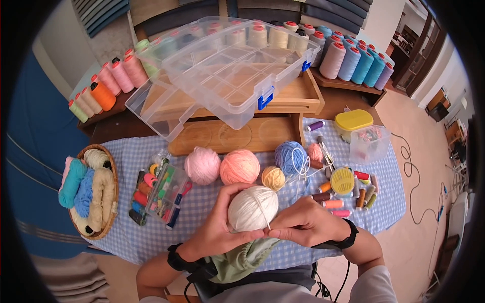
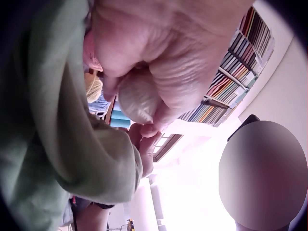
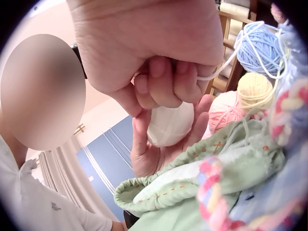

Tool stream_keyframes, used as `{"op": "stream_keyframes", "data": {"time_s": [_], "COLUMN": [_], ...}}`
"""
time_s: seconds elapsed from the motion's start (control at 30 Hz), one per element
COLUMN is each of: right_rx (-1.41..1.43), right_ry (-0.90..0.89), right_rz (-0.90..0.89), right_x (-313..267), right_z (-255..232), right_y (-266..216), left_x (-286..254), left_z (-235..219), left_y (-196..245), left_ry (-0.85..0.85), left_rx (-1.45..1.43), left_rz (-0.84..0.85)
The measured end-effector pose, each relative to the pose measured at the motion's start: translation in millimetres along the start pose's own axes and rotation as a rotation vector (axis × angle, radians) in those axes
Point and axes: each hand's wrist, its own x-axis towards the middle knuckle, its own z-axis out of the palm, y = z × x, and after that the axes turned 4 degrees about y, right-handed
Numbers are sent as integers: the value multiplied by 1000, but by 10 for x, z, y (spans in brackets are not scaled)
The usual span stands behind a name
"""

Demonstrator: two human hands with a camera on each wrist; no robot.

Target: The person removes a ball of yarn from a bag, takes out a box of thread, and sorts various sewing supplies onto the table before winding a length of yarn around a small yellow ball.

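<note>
A ball of white yarn [image 1: 251, 209] sits in my left hand [image 1: 214, 233], with fingers and thumb curled round its side. My right hand [image 1: 309, 222] pinches the white strand [image 3: 225, 69] at the ball's lower right, its fingertips right at my left thumb. In the right wrist view, the strand leaves my curled right fingers toward the blue yarn ball [image 3: 260, 50]. Below my hands lies a green cloth bag [image 1: 237, 265] with a gathered edge; a multicoloured braided cord [image 3: 211, 187] hangs beside it in the right wrist view.
Pink [image 1: 202, 165], peach [image 1: 240, 166] and small yellow [image 1: 273, 178] yarn balls line the table ahead. At left are a basket [image 1: 113, 202] of skeins and a small divided case [image 1: 169, 194]. Thread spools [image 1: 333, 204] and scissors [image 1: 326, 149] lie right. A large clear organizer [image 1: 222, 76] stands behind.
</note>
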Motion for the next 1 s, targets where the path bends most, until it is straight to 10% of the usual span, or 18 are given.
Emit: {"op": "stream_keyframes", "data": {"time_s": [1.0], "right_rx": [-215], "right_ry": [67], "right_rz": [-240], "right_x": [19], "right_z": [155], "right_y": [73], "left_x": [5], "left_z": [83], "left_y": [-4], "left_ry": [160], "left_rx": [-428], "left_rz": [-195]}}
